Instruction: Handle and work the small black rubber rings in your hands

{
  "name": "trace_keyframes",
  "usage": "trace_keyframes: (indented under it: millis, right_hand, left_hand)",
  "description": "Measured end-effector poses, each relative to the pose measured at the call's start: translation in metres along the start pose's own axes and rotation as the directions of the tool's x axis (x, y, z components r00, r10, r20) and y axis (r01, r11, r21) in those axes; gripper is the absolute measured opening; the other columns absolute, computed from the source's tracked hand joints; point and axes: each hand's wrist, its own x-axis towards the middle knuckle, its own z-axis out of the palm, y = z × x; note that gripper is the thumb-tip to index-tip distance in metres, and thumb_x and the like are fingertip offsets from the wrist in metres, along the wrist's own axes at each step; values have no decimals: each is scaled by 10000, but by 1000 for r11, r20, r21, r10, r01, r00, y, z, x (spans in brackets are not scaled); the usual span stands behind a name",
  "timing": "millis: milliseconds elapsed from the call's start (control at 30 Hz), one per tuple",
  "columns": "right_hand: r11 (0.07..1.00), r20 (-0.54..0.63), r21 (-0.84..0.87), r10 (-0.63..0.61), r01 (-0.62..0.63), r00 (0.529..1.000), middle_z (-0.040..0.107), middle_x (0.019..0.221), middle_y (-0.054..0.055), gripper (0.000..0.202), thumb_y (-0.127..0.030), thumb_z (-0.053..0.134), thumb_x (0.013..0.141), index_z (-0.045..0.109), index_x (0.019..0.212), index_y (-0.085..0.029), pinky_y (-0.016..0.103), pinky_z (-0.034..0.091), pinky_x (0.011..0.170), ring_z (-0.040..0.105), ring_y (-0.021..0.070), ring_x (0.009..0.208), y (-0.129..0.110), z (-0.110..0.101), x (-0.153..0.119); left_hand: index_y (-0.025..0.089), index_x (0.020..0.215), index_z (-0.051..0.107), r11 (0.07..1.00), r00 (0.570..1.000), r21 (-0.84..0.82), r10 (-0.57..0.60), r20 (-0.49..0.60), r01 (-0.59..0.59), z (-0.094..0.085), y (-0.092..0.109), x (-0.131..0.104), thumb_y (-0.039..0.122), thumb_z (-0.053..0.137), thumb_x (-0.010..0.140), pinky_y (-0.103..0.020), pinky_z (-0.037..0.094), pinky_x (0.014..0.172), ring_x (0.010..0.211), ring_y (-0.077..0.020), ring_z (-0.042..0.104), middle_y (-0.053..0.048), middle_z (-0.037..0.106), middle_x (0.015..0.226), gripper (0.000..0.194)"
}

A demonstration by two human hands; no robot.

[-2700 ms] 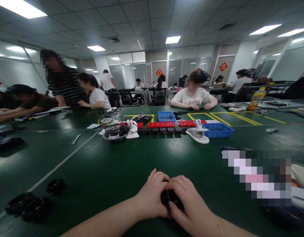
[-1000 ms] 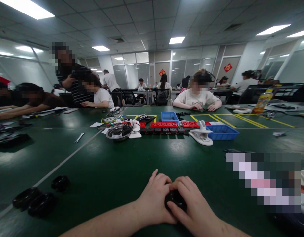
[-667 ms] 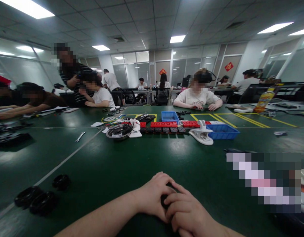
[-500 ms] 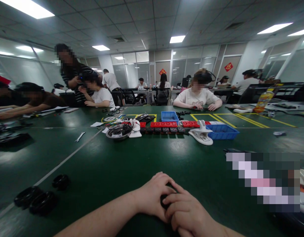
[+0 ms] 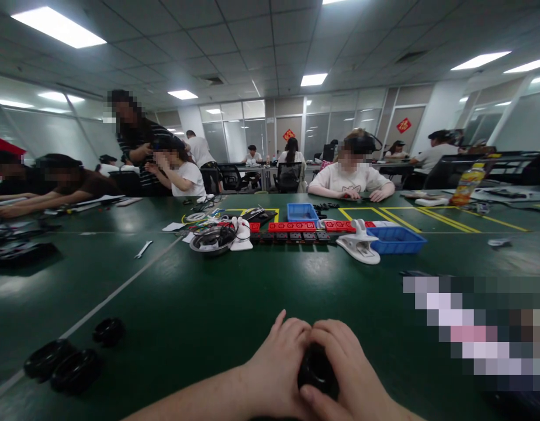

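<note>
Low in the head view, a glossy black ring-like part (image 5: pixel 319 369) sits between my two hands above the green table (image 5: pixel 200 316). My left hand (image 5: pixel 281 362) presses round its left side, fingers bent over the far edge. My right hand (image 5: pixel 351 362) wraps its right side, the thumb across the near edge. The hands touch at the fingertips. Three similar black rings lie at the left: one small (image 5: pixel 108 331), one by the pale line (image 5: pixel 49 358), and one just right of that (image 5: pixel 77 371).
Further back stand red and black strips (image 5: pixel 293 226), a metal bowl (image 5: pixel 212 241) of cables, a white clamp (image 5: pixel 360 245) and a blue bin (image 5: pixel 396 240). A wrench (image 5: pixel 144 249) lies left. A person (image 5: pixel 351 175) sits opposite; a pixelated area covers the right.
My right hand has shifted up and right, from overlapping my left fingers to gripping the black part's right side. More of the black part shows. The view has tilted slightly up.
</note>
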Motion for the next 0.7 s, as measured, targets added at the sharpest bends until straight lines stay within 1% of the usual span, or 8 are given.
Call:
trace_keyframes:
  millis: [67, 133, 233, 367, 467, 533, 600, 700]
  right_hand:
    - [995, 41, -16, 96, -96, 994, 547, 884, 87, 288, -348, 565, 716, 484, 915, -156, 380, 451, 699, 518, 211, 789, -1, 3, 0]
    - [987, 86, -38, 160, -158, 983, 534, 835, 75, 215, -280, 566, 703, 479, 856, -155, 379, 445, 671, 505, 202, 748, -2, 5, 1]
    - [976, 141, -58, 218, -212, 966, 519, 788, 60, 173, -221, 565, 682, 470, 812, -157, 375, 435, 645, 491, 196, 714, -3, 5, 2]
    - [965, 173, -76, 262, -252, 949, 511, 773, 59, 165, -216, 571, 674, 465, 786, -159, 378, 428, 630, 479, 200, 706, -4, 4, 4]
    - [968, 177, -59, 250, -243, 952, 518, 791, 66, 156, -202, 563, 674, 467, 789, -159, 388, 429, 648, 478, 205, 728, -5, 2, 5]
    - [975, 167, -29, 221, -219, 961, 526, 813, 72, 148, -185, 545, 677, 475, 805, -159, 392, 432, 668, 483, 206, 748, -6, 0, 5]
    - [982, 159, 20, 182, -188, 970, 537, 841, 77, 156, -159, 521, 674, 488, 827, -161, 391, 436, 695, 492, 206, 776, -7, -1, 6]
    - [982, 165, 135, 106, -129, 981, 556, 870, 76, 231, -111, 471, 647, 506, 868, -166, 365, 448, 731, 509, 195, 813, -8, -3, 6]
  left_hand:
    - [209, 1129, 419, 999, 999, 21, -29, -25, 30, 2, 3, 0, 484, 680, 514, -526, 92, 1043, 1007, -244, 450, -52, 486, 1055, 723]
    - [204, 1037, 462, 998, 996, 39, -56, -63, 58, 4, 4, 1, 473, 673, 531, -503, 115, 1047, 949, -220, 469, -31, 500, 972, 610]
    - [201, 913, 490, 995, 991, 64, -71, -110, 78, 3, 3, 1, 447, 672, 545, -471, 149, 1047, 897, -196, 480, -9, 500, 897, 478]
    - [203, 840, 497, 995, 988, 71, -61, -143, 72, 4, 1, 1, 438, 694, 521, -464, 138, 1048, 880, -187, 484, 3, 500, 876, 442]
    - [195, 812, 505, 997, 986, 50, -53, -156, 62, 3, -1, 1, 418, 715, 500, -461, 131, 1047, 875, -186, 488, 6, 510, 865, 437]
    - [188, 800, 513, 999, 988, 29, -39, -152, 43, 2, -2, 2, 394, 729, 489, -449, 159, 1039, 877, -187, 491, 4, 519, 868, 431]
    - [184, 802, 531, 1000, 992, 3, -2, -123, 2, -1, -4, 3, 365, 738, 490, -403, 262, 996, 889, -189, 489, -2, 529, 886, 416]
    - [192, 832, 561, 997, 996, -36, 62, -58, -64, -6, -8, 5, 336, 741, 501, -306, 398, 851, 902, -190, 483, -8, 531, 919, 403]
